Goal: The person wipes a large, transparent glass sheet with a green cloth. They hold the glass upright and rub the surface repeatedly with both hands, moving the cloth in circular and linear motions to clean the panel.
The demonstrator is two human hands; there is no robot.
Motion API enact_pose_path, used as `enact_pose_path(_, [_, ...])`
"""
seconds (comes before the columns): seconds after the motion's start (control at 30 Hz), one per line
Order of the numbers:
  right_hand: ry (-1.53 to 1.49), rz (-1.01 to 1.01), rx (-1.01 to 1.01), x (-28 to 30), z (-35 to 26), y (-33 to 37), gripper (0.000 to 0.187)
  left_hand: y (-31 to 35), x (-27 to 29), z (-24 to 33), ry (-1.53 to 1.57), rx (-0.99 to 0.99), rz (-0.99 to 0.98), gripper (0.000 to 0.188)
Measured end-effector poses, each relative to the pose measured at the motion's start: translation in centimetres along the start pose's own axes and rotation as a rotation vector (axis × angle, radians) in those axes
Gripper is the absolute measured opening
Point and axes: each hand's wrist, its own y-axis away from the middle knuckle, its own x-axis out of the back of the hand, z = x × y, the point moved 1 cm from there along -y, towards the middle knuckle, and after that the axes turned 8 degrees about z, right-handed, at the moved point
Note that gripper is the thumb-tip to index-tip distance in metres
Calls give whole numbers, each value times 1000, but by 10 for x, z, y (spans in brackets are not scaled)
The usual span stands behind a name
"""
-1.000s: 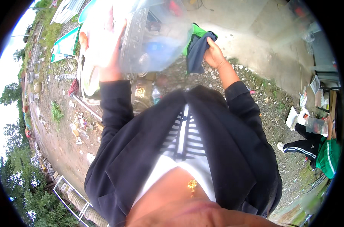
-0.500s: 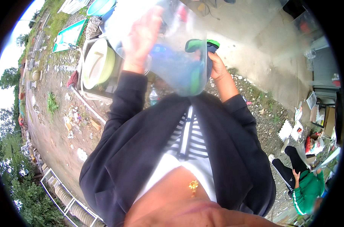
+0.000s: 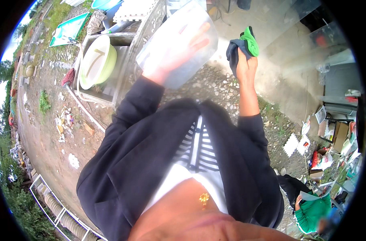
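My left hand holds up a translucent plastic piece, in front of my chest. Its fingers are spread and look milky through the plastic, so where exactly they grip is hard to see. Whether the piece is a flat sheet or a box, I cannot tell. To the right and apart from it, my right hand is closed around a bunched cloth, dark grey with a bright green part on top.
At the left a pale green basin sits in a stone sink, with a red-headed mop leaning beside it. A turquoise tray lies farther off. At the lower right is another person in a green top. Pebbles cover the ground below my hands.
The cloth was behind the plastic and partly seen through it; now my right hand has drawn it away, up and to the right. The plastic has tilted, and my left hand has shifted right.
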Motion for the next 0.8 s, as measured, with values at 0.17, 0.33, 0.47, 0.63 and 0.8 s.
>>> enact_pose_path(0.17, [411,-533,679,-34,-113,40,59,21,-6,-14,707,102,117,51])
enact_pose_path(0.33, [453,-396,774,-87,-74,32,70,9,-18,-12,1507,393,201,51])
enact_pose_path(0.47, [348,-317,646,-87,-71,-11,57,15,-17,-22,1663,547,247,52])
enact_pose_path(0.63, [350,-297,525,-92,-2,-41,57,16,-13,-3,2276,549,-32,58])
enact_pose_path(0.8, [405,-384,593,-100,-50,30,78,6,2,-26,1456,373,148,61])
